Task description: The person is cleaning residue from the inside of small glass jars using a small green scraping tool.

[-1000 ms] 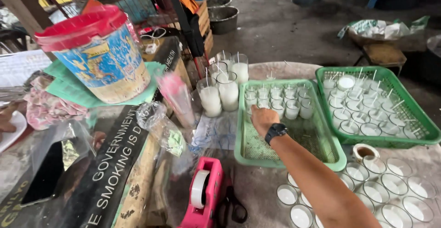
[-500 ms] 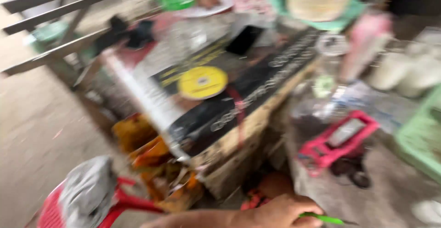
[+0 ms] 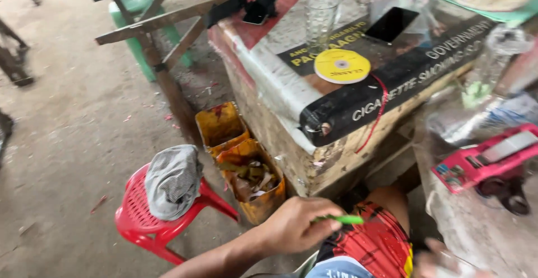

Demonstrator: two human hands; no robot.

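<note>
left hand [image 3: 294, 226] pinching a thin green stick [image 3: 343, 220] low beside the table.

head view: the left hand's fingers are curled shut on the green stick, whose tip pokes out toward the red patterned shorts [image 3: 381, 241]. the right hand [image 3: 434, 260] is a blur at the bottom edge, and its grip cannot be told. just beyond the left hand sit two orange tubs [image 3: 241, 157] of scraps on the floor, beside a red plastic stool [image 3: 151, 222] with a grey cloth [image 3: 172, 180] on it. above, the covered table [image 3: 291, 93] carries a yellow disc [image 3: 341, 66], a drinking glass [image 3: 320, 15] and a dark phone [image 3: 391, 24]. a pink tape dispenser [image 3: 485, 157] lies at right.
</note>
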